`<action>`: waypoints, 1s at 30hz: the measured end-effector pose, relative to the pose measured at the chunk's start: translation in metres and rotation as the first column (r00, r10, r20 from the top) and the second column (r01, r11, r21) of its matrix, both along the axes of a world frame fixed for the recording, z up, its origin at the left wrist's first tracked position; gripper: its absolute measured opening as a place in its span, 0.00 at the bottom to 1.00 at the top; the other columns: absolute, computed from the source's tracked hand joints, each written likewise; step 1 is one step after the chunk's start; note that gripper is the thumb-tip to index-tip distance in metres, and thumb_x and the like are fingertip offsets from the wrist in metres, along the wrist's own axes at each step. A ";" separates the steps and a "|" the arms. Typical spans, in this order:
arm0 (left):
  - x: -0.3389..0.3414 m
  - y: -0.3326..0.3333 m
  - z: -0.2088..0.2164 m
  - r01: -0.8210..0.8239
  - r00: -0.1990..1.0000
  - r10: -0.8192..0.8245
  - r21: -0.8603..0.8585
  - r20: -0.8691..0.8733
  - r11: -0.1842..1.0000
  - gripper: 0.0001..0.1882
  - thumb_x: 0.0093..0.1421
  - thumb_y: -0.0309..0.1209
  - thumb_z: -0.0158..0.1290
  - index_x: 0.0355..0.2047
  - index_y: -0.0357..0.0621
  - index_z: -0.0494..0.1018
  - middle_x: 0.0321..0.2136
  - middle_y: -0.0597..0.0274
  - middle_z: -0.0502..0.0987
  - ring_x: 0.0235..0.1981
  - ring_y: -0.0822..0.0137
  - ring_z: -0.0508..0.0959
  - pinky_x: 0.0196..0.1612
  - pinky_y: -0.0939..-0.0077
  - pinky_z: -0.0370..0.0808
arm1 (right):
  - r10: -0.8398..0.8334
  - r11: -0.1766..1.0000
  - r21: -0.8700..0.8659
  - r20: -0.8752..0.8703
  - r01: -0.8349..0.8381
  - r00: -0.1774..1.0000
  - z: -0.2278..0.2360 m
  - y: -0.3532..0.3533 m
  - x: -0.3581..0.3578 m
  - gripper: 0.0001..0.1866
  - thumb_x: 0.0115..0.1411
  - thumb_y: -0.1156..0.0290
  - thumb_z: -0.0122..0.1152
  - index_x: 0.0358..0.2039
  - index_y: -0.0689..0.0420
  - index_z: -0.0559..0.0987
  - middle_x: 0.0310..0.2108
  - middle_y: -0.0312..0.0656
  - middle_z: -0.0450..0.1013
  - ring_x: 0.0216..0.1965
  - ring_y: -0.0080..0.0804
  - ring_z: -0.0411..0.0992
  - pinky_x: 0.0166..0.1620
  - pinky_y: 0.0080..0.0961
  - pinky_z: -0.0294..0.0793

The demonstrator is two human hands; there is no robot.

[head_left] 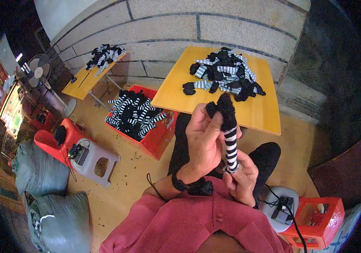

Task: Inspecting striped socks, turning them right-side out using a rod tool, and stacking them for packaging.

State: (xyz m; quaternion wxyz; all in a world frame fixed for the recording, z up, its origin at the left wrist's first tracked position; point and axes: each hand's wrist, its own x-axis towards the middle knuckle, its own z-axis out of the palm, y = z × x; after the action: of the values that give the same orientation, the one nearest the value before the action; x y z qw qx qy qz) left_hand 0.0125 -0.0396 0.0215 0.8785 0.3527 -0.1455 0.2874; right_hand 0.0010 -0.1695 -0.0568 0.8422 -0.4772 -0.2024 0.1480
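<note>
In front of my chest I hold a narrow knit piece (231, 145) with a black-and-white striped tube and fluffy black lobes at its upper end. My left hand (206, 137) pinches the black fluffy part between thumb and fingers. Lower down, my right hand (243, 175) grips the striped end. Beyond my hands, a heap of similar striped and black knit pieces (231, 71) lies on the yellow table (174, 90). More of them fill a red crate (163, 139) on the floor to the left of my knees.
A smaller yellow table (79, 88) at the far left bears another heap (104, 57). Grey stools (100, 162) and a red stool (315, 219) stand at the sides. Stuffed sacks (60, 221) lie at the lower left, near a fan (39, 71). A stone-block wall (163, 27) rises behind.
</note>
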 end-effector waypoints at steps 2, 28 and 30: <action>0.001 -0.004 -0.003 -0.050 0.996 0.051 0.015 -0.077 0.999 0.07 0.62 0.29 0.44 0.36 0.39 0.63 0.26 0.59 0.71 0.22 0.66 0.73 0.26 0.74 0.71 | 0.313 0.922 0.296 -0.183 -0.251 0.932 0.009 -0.003 0.002 0.24 0.55 0.75 0.54 0.52 0.64 0.64 0.18 0.39 0.68 0.11 0.17 0.58 0.13 0.11 0.52; -0.006 0.019 0.021 0.139 0.980 -0.133 0.029 -0.150 0.990 0.19 0.62 0.43 0.43 0.42 0.39 0.66 0.23 0.58 0.73 0.20 0.63 0.73 0.25 0.71 0.71 | -0.247 0.797 -0.248 0.698 0.551 0.672 -0.008 -0.003 0.006 0.18 0.55 0.78 0.52 0.47 0.68 0.69 0.14 0.37 0.68 0.18 0.19 0.66 0.23 0.17 0.64; -0.005 0.016 0.013 0.197 0.971 -0.193 0.010 -0.137 0.980 0.20 0.62 0.43 0.42 0.44 0.40 0.66 0.23 0.58 0.73 0.20 0.64 0.72 0.25 0.71 0.69 | -0.248 0.860 -0.266 0.528 0.436 0.812 -0.011 -0.003 0.004 0.17 0.55 0.78 0.52 0.47 0.68 0.69 0.14 0.36 0.68 0.18 0.19 0.66 0.22 0.16 0.64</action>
State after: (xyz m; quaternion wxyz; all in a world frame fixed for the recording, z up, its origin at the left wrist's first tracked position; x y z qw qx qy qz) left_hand 0.0076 -0.0238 0.0344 0.9061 0.3658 -0.1227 0.1733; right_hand 0.0049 -0.1727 -0.0675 0.6718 -0.6792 -0.2798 -0.0950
